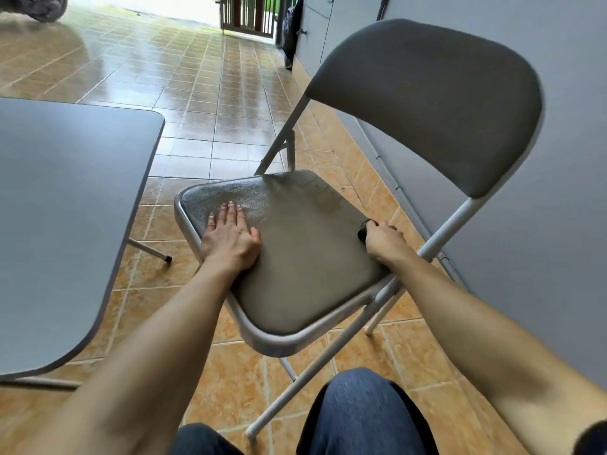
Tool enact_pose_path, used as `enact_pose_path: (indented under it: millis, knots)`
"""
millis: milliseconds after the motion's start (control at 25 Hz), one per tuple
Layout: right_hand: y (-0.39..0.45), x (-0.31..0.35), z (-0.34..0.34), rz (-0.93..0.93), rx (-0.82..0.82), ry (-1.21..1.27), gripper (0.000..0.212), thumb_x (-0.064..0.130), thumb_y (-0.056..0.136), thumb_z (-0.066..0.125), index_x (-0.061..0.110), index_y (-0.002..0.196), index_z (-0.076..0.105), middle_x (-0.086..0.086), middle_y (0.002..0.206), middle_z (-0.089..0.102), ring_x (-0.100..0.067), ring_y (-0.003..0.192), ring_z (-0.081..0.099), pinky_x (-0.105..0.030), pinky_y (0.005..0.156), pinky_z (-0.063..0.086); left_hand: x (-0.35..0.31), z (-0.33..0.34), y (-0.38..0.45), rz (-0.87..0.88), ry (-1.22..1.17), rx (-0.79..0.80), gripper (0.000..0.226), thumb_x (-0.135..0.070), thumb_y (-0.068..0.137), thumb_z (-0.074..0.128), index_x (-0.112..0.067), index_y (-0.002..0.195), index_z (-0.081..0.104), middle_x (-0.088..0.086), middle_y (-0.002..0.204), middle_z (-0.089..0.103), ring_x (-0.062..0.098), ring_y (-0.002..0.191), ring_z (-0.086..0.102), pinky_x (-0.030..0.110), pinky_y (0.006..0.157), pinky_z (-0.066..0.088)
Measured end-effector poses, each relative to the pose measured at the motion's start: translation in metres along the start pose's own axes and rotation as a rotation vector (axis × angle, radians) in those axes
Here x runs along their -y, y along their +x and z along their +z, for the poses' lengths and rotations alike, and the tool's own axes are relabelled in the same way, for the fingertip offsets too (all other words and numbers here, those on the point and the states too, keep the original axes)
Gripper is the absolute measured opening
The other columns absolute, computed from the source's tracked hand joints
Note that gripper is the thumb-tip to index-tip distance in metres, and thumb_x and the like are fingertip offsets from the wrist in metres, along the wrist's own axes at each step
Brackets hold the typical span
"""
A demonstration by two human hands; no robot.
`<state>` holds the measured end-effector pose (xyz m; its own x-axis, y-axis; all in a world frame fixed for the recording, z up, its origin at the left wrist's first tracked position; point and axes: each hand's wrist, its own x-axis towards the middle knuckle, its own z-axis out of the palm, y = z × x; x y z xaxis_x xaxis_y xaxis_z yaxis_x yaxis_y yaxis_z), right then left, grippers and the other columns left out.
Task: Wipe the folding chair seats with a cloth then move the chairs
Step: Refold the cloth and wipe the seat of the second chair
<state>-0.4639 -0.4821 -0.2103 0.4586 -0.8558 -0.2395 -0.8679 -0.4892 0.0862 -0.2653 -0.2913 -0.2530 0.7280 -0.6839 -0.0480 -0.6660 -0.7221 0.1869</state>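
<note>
A grey folding chair stands unfolded in front of me, its padded seat (305,257) facing up and its dark backrest (433,96) at the upper right. My left hand (230,236) lies flat on the seat's left side, fingers straight. At the seat's right edge my right hand (384,241) is curled round a small dark cloth (363,232), most of it hidden in the fist. Faint streaks show on the seat's far part.
A grey table (65,208) stands close on the left, one leg tip on the tiled floor (203,103). A grey wall (558,257) runs along the right behind the chair. A barred gate (249,14) is far back. My knees are at the bottom.
</note>
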Motion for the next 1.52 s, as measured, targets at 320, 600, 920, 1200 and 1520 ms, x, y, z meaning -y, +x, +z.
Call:
enact_pose_path:
  millis: [320,600,920,1200,1520]
  knots:
    - [-0.095,0.025,0.011,-0.320,-0.043,-0.078,0.061,0.006,0.093,0.040,0.017,0.148,0.017,-0.012,0.144,0.030,-0.041,0.118,0.043,-0.048,0.098,0.041,0.001,0.001,-0.004,0.008,0.005,0.016,0.067,-0.039,0.097,0.018,-0.009,0.155,0.005,0.006,0.164,-0.001,0.017,0.152,-0.003,0.039,0.124,-0.003]
    - [0.009,-0.004,-0.003,0.159,0.014,-0.115,0.045,0.015,0.094,0.036,0.004,0.136,0.043,-0.020,0.140,0.039,-0.040,0.126,0.045,-0.047,0.100,0.045,-0.001,-0.001,-0.007,0.010,-0.003,0.016,0.066,-0.039,0.097,0.018,-0.009,0.155,0.005,0.005,0.164,-0.002,0.017,0.152,-0.004,0.038,0.124,-0.004]
    - [0.051,0.039,-0.007,0.104,-0.233,0.218,0.035,0.015,0.094,0.038,0.007,0.123,0.057,-0.015,0.128,0.055,-0.037,0.119,0.046,-0.040,0.093,0.045,-0.002,0.000,-0.002,0.000,0.001,0.005,0.066,-0.039,0.097,0.018,-0.010,0.155,0.005,0.005,0.164,-0.002,0.017,0.152,-0.004,0.039,0.124,-0.002]
    - [0.032,0.076,0.010,-0.580,-0.286,0.309,0.044,0.010,0.093,0.047,0.028,0.133,0.054,0.004,0.142,0.050,-0.031,0.117,0.045,-0.037,0.110,0.031,-0.001,-0.002,-0.006,0.005,-0.002,0.016,0.067,-0.039,0.097,0.018,-0.010,0.155,0.003,0.005,0.164,-0.004,0.016,0.152,-0.005,0.038,0.124,-0.003]
    - [0.116,0.072,0.002,0.109,-0.329,0.458,0.038,0.014,0.094,0.037,0.015,0.126,0.058,-0.013,0.137,0.049,-0.040,0.126,0.035,-0.042,0.102,0.036,-0.006,0.000,-0.004,-0.003,-0.013,-0.009,0.065,-0.038,0.098,0.020,-0.011,0.155,0.004,0.003,0.164,-0.002,0.013,0.151,-0.005,0.038,0.124,-0.003]
